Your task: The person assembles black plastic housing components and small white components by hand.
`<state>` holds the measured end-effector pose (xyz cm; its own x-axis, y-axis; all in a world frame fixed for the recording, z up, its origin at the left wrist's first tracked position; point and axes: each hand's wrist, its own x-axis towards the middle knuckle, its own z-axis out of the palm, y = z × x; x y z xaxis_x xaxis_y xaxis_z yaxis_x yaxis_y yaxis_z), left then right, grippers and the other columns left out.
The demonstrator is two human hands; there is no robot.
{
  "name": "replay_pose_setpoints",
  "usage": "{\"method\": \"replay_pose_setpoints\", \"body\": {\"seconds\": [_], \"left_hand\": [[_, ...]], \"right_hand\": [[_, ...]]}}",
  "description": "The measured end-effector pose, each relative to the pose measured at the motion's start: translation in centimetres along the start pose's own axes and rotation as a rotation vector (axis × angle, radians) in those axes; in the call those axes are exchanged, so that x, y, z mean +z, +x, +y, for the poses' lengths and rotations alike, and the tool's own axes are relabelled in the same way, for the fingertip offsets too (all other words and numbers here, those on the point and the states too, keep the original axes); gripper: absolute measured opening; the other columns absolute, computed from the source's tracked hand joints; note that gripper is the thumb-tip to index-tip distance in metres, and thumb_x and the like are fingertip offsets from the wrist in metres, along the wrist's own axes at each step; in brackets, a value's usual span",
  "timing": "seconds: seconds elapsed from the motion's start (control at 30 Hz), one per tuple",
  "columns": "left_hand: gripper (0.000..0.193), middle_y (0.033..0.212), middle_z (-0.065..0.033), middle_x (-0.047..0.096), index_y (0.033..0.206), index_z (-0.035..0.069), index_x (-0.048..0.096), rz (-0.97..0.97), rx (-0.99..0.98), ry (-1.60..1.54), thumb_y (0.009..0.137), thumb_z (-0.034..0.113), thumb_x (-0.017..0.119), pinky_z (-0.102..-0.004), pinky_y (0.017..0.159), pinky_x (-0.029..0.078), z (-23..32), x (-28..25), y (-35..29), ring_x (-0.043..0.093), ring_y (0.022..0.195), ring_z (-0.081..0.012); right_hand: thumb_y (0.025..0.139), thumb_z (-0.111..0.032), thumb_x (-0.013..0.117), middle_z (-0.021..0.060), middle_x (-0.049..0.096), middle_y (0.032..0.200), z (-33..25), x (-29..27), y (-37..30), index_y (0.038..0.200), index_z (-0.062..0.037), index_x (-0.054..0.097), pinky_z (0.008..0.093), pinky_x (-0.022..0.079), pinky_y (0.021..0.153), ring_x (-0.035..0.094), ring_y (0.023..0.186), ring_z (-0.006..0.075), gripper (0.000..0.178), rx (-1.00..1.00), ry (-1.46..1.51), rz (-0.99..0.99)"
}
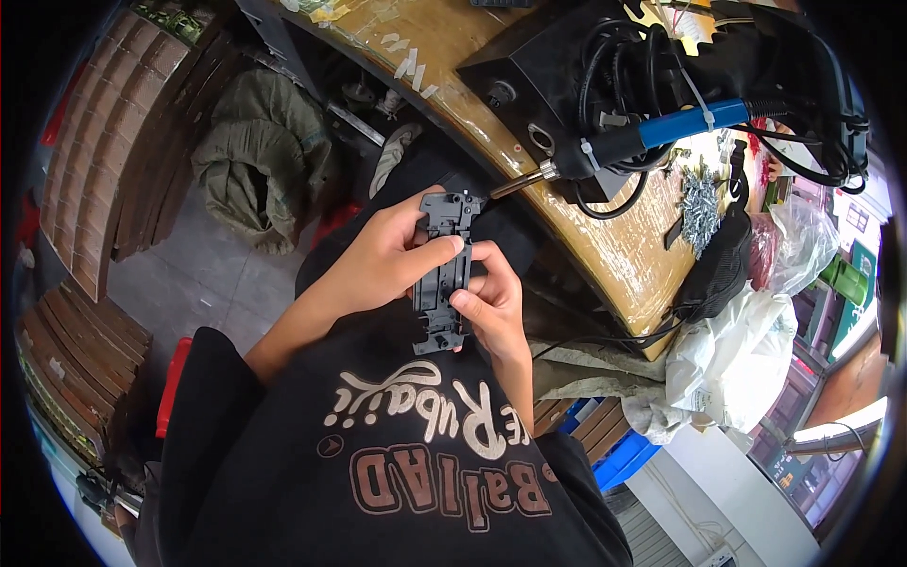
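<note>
The black part (436, 288) is up in front of the person's dark shirt (274, 463), its long side running up and down in the view. The left grip (378, 260) holds it from the left, with the thumb pressed flat on its front. The right grip (496, 307) is closed on its right edge, lower down, with the thumb near the edge. Just beside the top end of the part is the metal tip of an iron (694, 125) with a blue handle, so that spot is tight. Black cords (619, 80) loop around the iron and hide some of the black box (515, 90) behind it. The desk (609, 255) is brown and shiny, with white bits (411, 68) near its edge. A pile of small gray metal pieces (700, 210) sits on it, near a black pouch (716, 274). A white bag (732, 359) is by the desk's corner, and a blue bin (628, 461) is lower down. On the left, a green-gray sack (260, 123) sits on the gray floor (222, 298) between tall brown stacks (118, 123) and the person.
</note>
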<state>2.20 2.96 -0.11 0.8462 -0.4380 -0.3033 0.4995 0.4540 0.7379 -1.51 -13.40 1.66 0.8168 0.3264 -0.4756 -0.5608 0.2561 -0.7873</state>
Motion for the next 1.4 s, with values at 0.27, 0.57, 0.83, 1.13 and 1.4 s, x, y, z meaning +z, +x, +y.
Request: {"method": "replay_pose_setpoints", "body": {"seconds": [0.27,0.57,0.83,1.13,1.4], "left_hand": [[0.013,0.076,0.0021,0.048,0.093,0.002,0.047,-0.043,-0.029,0.207,0.081,0.006,0.054,-0.0158,0.049,0.036,1.3,-0.1,0.3,0.045,0.062,0.0001],[0.014,0.058,0.0047,0.042,0.089,0.002,0.050,-0.014,0.031,0.195,0.079,0.009,0.056,-0.0195,0.043,0.027,0.7,0.2,0.4,0.035,0.050,-0.0005],[0.011,0.061,0.0056,0.041,0.081,0.005,0.047,-0.011,-0.013,0.114,0.078,0.009,0.057,-0.0184,0.046,0.028,1.2,0.2,0.6,0.035,0.054,0.0001],[0.009,0.065,0.0064,0.041,0.083,0.006,0.047,0.009,0.085,0.159,0.080,0.008,0.055,-0.0172,0.044,0.028,0.4,0.1,0.7,0.036,0.053,0.0002],[0.011,0.068,0.0061,0.044,0.089,0.005,0.049,0.045,0.141,0.158,0.080,0.008,0.055,-0.0173,0.047,0.029,-0.1,0.0,0.6,0.037,0.057,0.0001]], "right_hand": [[0.079,-0.003,0.061,0.0059,0.060,0.068,0.4,-0.3,0.2,0.104,-0.0013,0.040,0.0166,0.040,0.046,0.051,0.051,0.0047,0.033,-0.040,0.015,-0.004],[0.078,-0.003,0.062,0.0062,0.061,0.070,0.2,-0.3,-0.4,0.105,-0.0013,0.039,0.0163,0.040,0.046,0.052,0.052,0.0046,0.035,-0.033,0.016,-0.004],[0.078,-0.003,0.062,0.0056,0.060,0.068,0.1,-0.1,-0.1,0.104,-0.0011,0.039,0.0164,0.040,0.045,0.052,0.051,0.0050,0.035,-0.030,0.031,-0.007],[0.080,-0.005,0.060,0.0094,0.062,0.072,0.5,0.7,0.3,0.103,-0.0011,0.036,0.0166,0.039,0.044,0.052,0.050,0.0056,0.034,-0.058,0.133,-0.002],[0.079,-0.006,0.061,0.0083,0.062,0.071,0.2,0.8,0.4,0.104,-0.0014,0.037,0.0161,0.038,0.044,0.051,0.050,0.0045,0.035,-0.059,0.082,0.002]]}}
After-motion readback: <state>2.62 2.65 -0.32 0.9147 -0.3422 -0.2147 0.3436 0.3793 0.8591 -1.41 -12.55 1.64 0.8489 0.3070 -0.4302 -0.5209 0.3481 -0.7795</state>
